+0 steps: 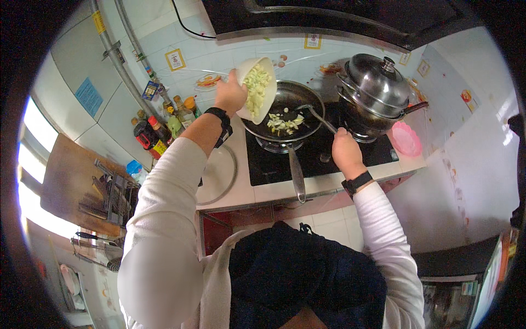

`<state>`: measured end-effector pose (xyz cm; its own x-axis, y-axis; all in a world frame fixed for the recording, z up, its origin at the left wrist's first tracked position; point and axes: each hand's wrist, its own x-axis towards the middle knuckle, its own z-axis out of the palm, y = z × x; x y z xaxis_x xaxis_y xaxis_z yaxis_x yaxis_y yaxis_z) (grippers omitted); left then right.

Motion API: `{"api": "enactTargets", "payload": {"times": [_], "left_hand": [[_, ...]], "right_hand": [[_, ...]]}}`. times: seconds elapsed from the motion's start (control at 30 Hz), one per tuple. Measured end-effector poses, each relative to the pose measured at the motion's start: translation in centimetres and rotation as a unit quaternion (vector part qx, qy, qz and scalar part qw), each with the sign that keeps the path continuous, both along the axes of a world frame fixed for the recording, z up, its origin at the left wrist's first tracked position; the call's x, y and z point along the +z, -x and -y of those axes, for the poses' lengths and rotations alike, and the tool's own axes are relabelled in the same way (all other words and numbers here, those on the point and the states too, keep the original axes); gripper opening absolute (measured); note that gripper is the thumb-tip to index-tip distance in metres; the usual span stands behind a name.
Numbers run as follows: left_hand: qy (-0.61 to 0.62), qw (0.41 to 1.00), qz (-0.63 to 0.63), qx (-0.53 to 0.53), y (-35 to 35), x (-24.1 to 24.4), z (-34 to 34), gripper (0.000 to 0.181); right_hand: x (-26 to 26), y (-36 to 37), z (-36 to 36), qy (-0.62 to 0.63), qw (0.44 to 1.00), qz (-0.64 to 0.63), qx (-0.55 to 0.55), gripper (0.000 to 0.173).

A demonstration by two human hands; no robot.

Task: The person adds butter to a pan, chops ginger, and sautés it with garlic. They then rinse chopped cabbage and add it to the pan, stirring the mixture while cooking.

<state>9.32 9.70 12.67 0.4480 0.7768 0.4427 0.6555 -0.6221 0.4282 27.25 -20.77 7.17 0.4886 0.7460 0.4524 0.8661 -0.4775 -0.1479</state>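
My left hand [231,93] grips the rim of a white bowl [269,105], which is tilted over the left side of a frying pan [314,96]. Chopped pale green vegetable pieces [257,82] fill the bowl. In the pan, on the left burner, lies a small heap of pale chopped pieces [285,123]. My right hand [346,149] is closed around the handle of a metal spatula [322,119], whose head rests in or just over the pan. The pan's handle [296,174] points towards me, between my two hands.
A lidded steel steamer pot [372,90] stands on the right burner, its handle pointing right. Beside it is a pink scalloped dish [407,138]. Sauce bottles [154,131] and a glass lid [218,174] are at the left. A range hood [328,20] hangs above the black hob [267,164].
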Motion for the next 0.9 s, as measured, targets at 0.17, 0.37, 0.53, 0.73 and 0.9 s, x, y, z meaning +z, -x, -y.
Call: {"api": "enactTargets", "payload": {"times": [0.17,0.37,0.53,0.73,0.9], "left_hand": [[-0.059,0.992,-0.087,-0.066,-0.8,-0.1,1.7,0.069],[-0.16,0.975,-0.102,-0.112,-1.1,0.0,2.0,0.073],[-0.221,0.957,-0.089,-0.164,-1.1,1.2,2.8,0.073],[-0.148,0.975,-0.065,-0.155,-0.4,3.3,3.1,0.072],[-0.021,0.991,0.013,-0.129,0.5,3.1,0.4,0.064]], "right_hand": [[0.3,0.7,1.1,-0.018,1.0,-0.004,-0.005,0.009],[0.8,1.4,2.1,0.015,0.999,0.02,-0.023,0.01],[1.4,2.4,2.1,0.014,0.998,0.057,-0.038,0.01],[3.0,2.7,1.9,-0.005,0.997,0.065,-0.044,0.012],[3.2,2.3,1.8,-0.054,0.997,0.045,-0.016,0.016]]}}
